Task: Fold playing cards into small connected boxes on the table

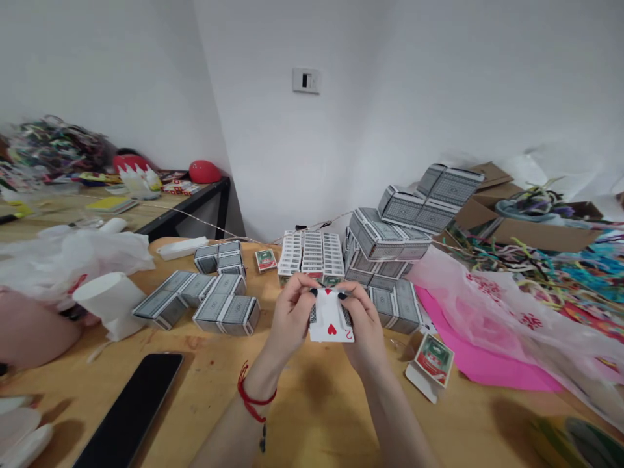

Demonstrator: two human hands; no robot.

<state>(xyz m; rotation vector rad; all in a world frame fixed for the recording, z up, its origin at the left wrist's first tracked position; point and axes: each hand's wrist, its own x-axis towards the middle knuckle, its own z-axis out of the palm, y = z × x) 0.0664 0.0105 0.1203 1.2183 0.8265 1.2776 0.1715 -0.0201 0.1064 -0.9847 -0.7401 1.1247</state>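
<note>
Your left hand (pixel 291 312) and right hand (pixel 363 322), centre frame, fingers of both pinching a deck of cards (pixel 331 323) by its sides, top card red two of hearts, grey-patterned card boxes (pixel 385 237) stacked just behind, box print too small to read, black phone (pixel 131 406) lower left.

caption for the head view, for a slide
Left hand and right hand hold playing cards over a wooden table among card boxes.

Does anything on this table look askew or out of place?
The grey card boxes in the middle are heaped unevenly, the top ones tilted. A small card box lies with its flap open beside the right hand, which holds playing cards with the left hand.
</note>
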